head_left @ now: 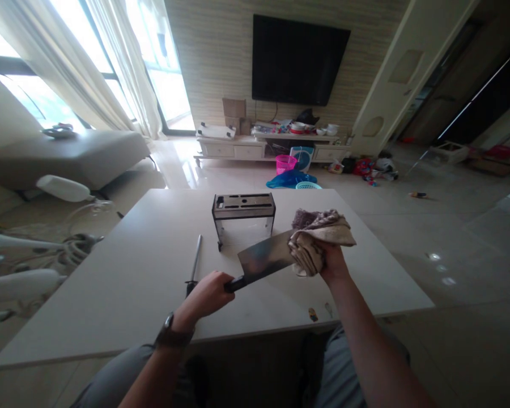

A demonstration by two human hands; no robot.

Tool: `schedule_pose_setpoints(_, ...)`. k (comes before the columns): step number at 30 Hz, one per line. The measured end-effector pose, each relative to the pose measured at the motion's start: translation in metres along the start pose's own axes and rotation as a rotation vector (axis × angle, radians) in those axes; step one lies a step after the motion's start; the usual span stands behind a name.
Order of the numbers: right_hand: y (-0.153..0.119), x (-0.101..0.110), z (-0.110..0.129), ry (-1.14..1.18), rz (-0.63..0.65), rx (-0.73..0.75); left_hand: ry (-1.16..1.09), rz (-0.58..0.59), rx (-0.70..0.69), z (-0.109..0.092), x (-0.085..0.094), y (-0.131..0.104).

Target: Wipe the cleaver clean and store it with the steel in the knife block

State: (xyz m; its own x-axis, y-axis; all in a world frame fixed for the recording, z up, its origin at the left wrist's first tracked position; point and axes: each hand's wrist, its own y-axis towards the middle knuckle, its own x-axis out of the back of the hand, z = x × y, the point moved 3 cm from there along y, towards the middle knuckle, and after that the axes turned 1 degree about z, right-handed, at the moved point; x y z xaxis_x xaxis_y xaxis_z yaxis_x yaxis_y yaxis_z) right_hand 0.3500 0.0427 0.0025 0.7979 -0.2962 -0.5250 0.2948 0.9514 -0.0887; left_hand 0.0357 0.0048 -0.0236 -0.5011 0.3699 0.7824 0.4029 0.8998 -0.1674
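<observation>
My left hand [210, 293] is closed round the black handle of a cleaver [267, 258], whose broad blade points to the right above the white table. A brown and beige cloth [321, 235] is bunched in my right hand [335, 263] and folded over the far end of the blade. Behind the blade stands a knife block [243, 207] with a slotted top and clear sides. A sharpening steel [198, 258] lies just beyond my left hand, its dark handle partly hidden.
Two small items, one yellow and dark [313, 314] and one pale [328, 309], lie near the front edge of the white table [144, 272]. White chairs [25, 280] stand at the left. Baskets and a blue bag [291, 179] are on the floor beyond.
</observation>
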Motion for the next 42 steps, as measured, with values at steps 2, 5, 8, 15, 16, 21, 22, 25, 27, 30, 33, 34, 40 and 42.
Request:
schedule_pose_setpoints(2, 0.004, 0.005, 0.0, 0.068, -0.037, -0.076, -0.073, -0.025, 0.015, 0.008, 0.003, 0.0)
schedule_pose_setpoints(5, 0.004, 0.005, 0.0, 0.163, -0.044, -0.126, -0.251, -0.109, 0.058, 0.017, 0.008, 0.001)
schedule_pose_setpoints(8, 0.0, 0.001, -0.007, 0.167, 0.048, -0.187, -0.515, -0.178, 0.132, 0.02, 0.011, -0.001)
schedule_pose_setpoints(15, -0.006, 0.013, -0.05, 0.032, 0.078, -0.316, -0.97, -0.211, 0.05, 0.011, 0.016, -0.006)
schedule_pose_setpoints(16, -0.009, 0.011, -0.057, 0.036, 0.105, -0.322, -0.988, -0.208, 0.04, 0.012, 0.015, -0.005)
schedule_pose_setpoints(21, -0.036, -0.011, -0.092, 0.064, 0.3, -0.49, -0.968, -0.195, 0.041, 0.019, 0.011, -0.001)
schedule_pose_setpoints(22, -0.042, -0.01, -0.099, 0.054, 0.283, -0.517, -0.962, -0.193, 0.039, 0.018, 0.011, -0.002)
schedule_pose_setpoints(25, -0.052, 0.003, -0.114, 0.005, 0.177, -0.49, -0.955, -0.176, 0.033, 0.016, 0.011, -0.005)
schedule_pose_setpoints(27, -0.058, 0.019, -0.121, -0.025, 0.069, -0.407, -0.955, -0.172, 0.029, 0.014, 0.012, -0.007)
schedule_pose_setpoints(30, -0.067, 0.049, -0.122, -0.098, -0.131, -0.236, -0.966, -0.178, 0.017, 0.013, 0.013, -0.009)
schedule_pose_setpoints(33, -0.078, 0.08, -0.113, -0.217, -0.349, -0.074, -0.997, -0.188, 0.004, 0.012, 0.013, -0.01)
schedule_pose_setpoints(34, -0.083, 0.089, -0.107, -0.254, -0.428, -0.026, -1.011, -0.188, 0.001, 0.011, 0.013, -0.01)
schedule_pose_setpoints(40, -0.113, 0.077, -0.069, -0.458, -0.474, 0.165, -0.968, -0.219, 0.02, -0.01, -0.002, -0.006)
schedule_pose_setpoints(42, -0.122, 0.045, -0.063, -0.568, -0.204, 0.14, -0.901, -0.279, 0.027, -0.019, -0.014, -0.003)
